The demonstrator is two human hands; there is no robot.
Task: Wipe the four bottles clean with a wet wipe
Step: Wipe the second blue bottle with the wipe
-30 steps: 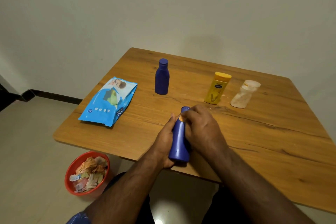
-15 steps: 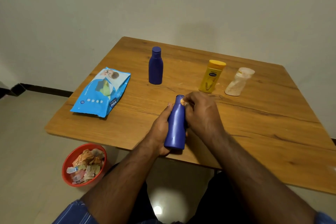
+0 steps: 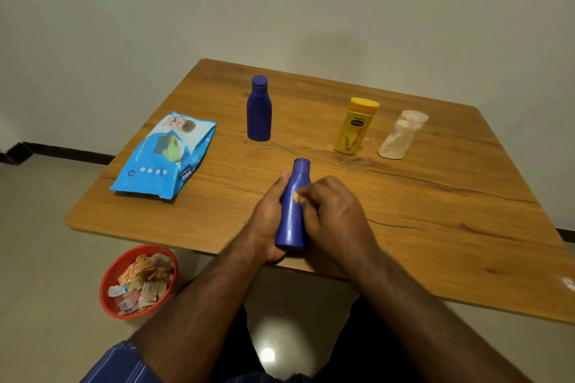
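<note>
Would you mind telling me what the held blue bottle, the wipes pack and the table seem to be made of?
Held blue bottle: probably plastic, with a smooth, satin sheen along its side. Wipes pack: thin printed plastic film, glossy and creased. Table: wood or wood-look laminate; grain and knots show, but which cannot be told.

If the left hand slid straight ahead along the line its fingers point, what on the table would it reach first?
Probably the upright dark blue plastic bottle at the back. The left hand, gripping the tilted blue bottle, points up and slightly left across bare wooden table towards it. Depth is hard to judge; it might pass just to the right.
</note>
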